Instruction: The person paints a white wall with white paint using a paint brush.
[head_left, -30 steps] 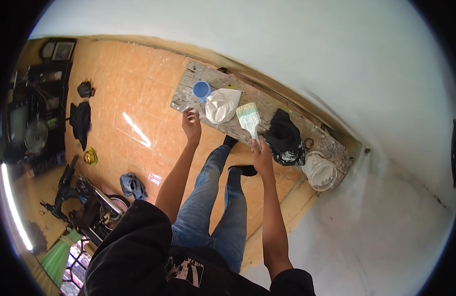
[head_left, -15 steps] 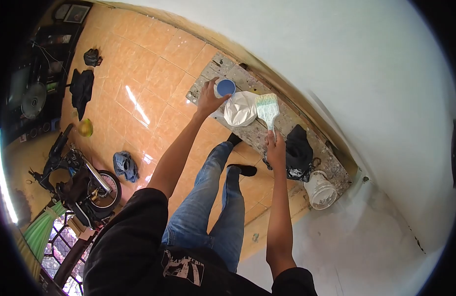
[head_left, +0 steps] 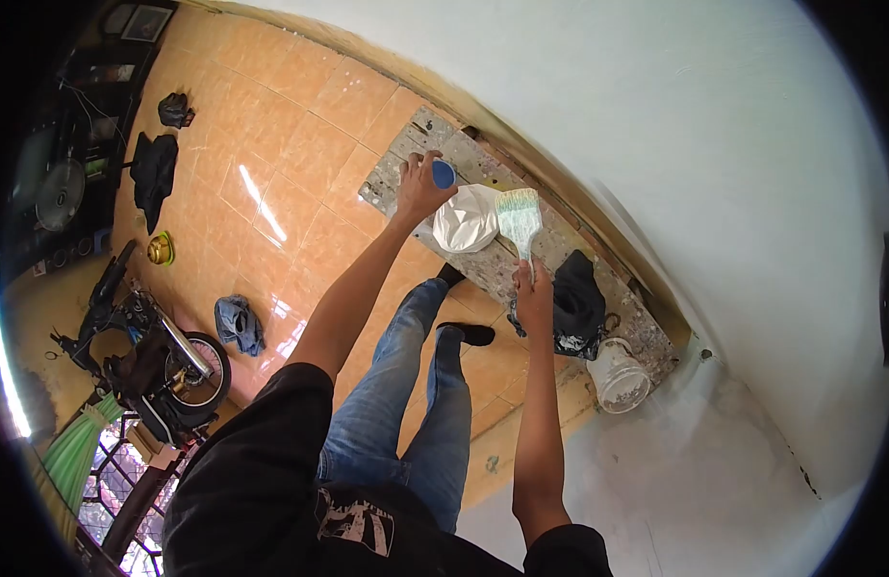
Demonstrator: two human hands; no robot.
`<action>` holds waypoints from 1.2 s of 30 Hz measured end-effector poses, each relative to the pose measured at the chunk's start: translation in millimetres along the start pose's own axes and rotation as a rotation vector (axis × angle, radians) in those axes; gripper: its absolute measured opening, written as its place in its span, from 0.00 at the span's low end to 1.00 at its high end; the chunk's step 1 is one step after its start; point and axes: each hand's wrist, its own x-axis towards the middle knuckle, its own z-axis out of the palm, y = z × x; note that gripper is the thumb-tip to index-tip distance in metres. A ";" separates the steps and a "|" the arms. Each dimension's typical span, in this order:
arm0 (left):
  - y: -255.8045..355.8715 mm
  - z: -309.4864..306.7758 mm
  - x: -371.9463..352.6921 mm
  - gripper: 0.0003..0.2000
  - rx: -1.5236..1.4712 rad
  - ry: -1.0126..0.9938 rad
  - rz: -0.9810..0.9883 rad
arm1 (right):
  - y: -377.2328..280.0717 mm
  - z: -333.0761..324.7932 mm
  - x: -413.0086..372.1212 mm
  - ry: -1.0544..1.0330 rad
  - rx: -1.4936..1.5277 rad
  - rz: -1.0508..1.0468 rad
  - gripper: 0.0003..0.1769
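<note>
My left hand (head_left: 422, 188) is closed on a small round blue cup (head_left: 444, 174), above the left part of a paint-spattered wooden bench (head_left: 396, 171). Just beside it lies a crumpled, shiny white plastic bag (head_left: 466, 219); what is inside it is hidden. With its fingers wrapped round the handle, my right hand (head_left: 534, 293) grips a wide paintbrush (head_left: 520, 219). Pale paint coats the brush, and its bristles point away from me, close to the bag's right edge.
A black cloth (head_left: 577, 303) and a paint-smeared white bucket (head_left: 620, 377) stand on the bench's right part. The bench runs along a pale wall (head_left: 704, 163). Left on the tiled floor are a motorcycle (head_left: 165, 370), jeans cloth (head_left: 239, 325) and dark cloth (head_left: 154, 178).
My left hand has turned and drawn slightly toward me with the blue cup, which now shows less of its round face. The paintbrush stays nearly where it was; the view has shifted slightly.
</note>
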 end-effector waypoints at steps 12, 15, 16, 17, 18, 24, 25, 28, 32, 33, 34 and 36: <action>-34.4 22.7 -3.4 0.37 -0.072 0.130 0.129 | -17.6 -8.3 -2.1 0.018 0.046 0.042 0.20; -45.4 28.7 -1.4 0.37 -0.048 0.131 0.138 | -17.2 -9.7 -4.4 0.017 0.066 0.050 0.20; -49.5 29.0 1.0 0.37 -0.033 0.136 0.150 | -17.5 -10.5 -5.1 0.016 0.074 0.052 0.20; -51.8 31.1 2.5 0.37 -0.018 0.140 0.164 | -17.8 -11.4 -6.6 0.016 0.089 0.059 0.20; -47.0 26.5 2.0 0.36 -0.038 0.140 0.147 | -19.9 -12.5 -8.0 0.016 0.105 0.066 0.20; -3.1 -14.4 -12.5 0.34 -0.165 0.166 0.224 | -39.6 -20.6 -15.0 0.046 0.158 0.103 0.20; 8.2 -20.7 -17.3 0.33 -0.185 0.142 0.236 | -38.6 -21.1 -15.6 0.047 0.166 0.116 0.20; 35.9 -27.6 -38.9 0.33 -0.229 0.101 0.295 | -45.3 -28.2 -25.8 0.044 0.193 0.157 0.20; 72.4 -24.3 -65.1 0.34 -0.215 0.081 0.438 | -62.5 -45.8 -46.2 0.118 0.300 0.173 0.20; 84.2 -23.1 -72.4 0.35 -0.205 0.081 0.470 | -58.2 -51.4 -51.3 0.129 0.326 0.161 0.19; 94.4 -22.2 -79.4 0.35 -0.239 0.028 0.471 | -52.5 -55.4 -57.5 0.135 0.352 0.150 0.19; 116.8 -19.0 -91.3 0.36 -0.276 0.002 0.484 | -47.8 -68.6 -66.5 0.145 0.462 0.167 0.18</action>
